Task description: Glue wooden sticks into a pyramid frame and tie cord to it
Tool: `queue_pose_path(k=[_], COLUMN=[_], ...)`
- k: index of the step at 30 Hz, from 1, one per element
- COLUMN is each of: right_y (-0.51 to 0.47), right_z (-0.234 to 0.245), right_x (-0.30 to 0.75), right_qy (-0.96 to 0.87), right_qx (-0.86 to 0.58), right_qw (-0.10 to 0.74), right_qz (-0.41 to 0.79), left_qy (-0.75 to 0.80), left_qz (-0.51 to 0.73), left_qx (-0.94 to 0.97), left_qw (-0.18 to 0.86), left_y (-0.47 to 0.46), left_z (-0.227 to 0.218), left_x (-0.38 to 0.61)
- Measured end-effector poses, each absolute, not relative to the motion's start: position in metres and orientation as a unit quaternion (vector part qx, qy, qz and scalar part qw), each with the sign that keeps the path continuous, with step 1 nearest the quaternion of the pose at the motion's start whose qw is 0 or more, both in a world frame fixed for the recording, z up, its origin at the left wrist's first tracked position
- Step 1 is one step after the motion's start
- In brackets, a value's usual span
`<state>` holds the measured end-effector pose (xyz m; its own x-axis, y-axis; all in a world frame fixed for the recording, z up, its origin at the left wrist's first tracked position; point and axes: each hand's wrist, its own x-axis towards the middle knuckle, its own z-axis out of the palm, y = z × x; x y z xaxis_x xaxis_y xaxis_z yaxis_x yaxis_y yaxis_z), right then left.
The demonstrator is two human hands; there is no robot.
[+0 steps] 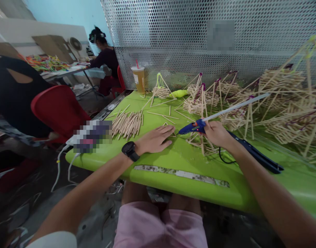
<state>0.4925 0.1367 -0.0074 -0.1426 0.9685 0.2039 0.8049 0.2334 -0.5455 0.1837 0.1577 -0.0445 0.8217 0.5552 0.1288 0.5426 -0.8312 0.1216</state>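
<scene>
My right hand [217, 135] is wrapped around a blue hot glue gun [191, 127], with a long pale glue stick [235, 107] poking out of its back. The gun's nozzle points left, close to the fingertips of my left hand [156, 138]. That hand lies flat, fingers stretched out, over a few thin wooden sticks [168, 120] on the green tabletop [150, 162]; what lies beneath the palm is hidden. Left of it sits a pile of loose wooden sticks [128, 124]. Under the glue gun stands a small stick frame [202, 146], partly covered by my right hand.
Several stacked-stick pieces with tied tops [201, 98] crowd the right and back. A drink cup [139, 80] stands at the back left, a power strip [92, 136] at the left edge. A dark stapler-like tool [256, 153] lies by my right forearm. Two people sit at left.
</scene>
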Motion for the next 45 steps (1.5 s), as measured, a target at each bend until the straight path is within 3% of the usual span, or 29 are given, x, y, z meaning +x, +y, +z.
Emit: queue_pose_path(k=[36,45], right_y=[0.138,0.136], right_z=[-0.011,-0.001], right_x=[0.489,0.495], right_qy=[-0.725,-0.692], right_qx=[-0.628,-0.633], right_qw=[0.246,0.296], right_qz=[0.139,0.184], left_qy=[0.288,0.302], left_qz=[0.070,0.074], left_qx=[0.954,0.947], left_qw=[0.048,0.085], left_y=[0.156,0.156], left_z=[-0.045,-0.043], left_x=[0.186,0.186])
